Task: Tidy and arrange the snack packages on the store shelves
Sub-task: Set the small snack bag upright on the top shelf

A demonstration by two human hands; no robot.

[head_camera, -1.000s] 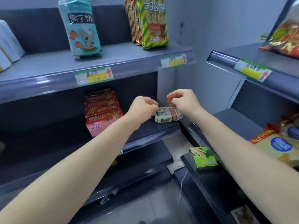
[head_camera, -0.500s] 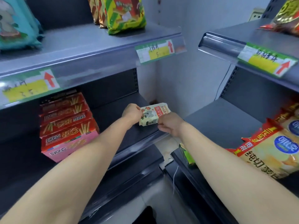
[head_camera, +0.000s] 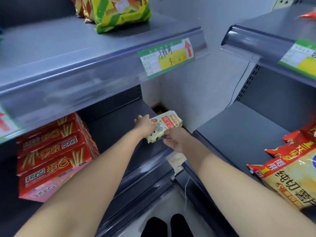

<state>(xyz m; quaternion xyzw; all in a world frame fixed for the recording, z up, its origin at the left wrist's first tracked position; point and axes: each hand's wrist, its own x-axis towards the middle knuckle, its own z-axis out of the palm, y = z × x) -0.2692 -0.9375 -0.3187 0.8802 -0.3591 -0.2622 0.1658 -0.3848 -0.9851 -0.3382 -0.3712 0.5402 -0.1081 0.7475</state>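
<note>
Both hands (head_camera: pixel 145 126) (head_camera: pixel 176 141) grip cream snack pkg (head_camera: pixel 165 128) w/ fingers.

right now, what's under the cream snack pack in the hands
The dark shelf lies under the cream snack pack, near the shelf's right end. The left hand and right hand grip the pack and cover its lower edge, so whether it touches the shelf cannot be seen.
</note>
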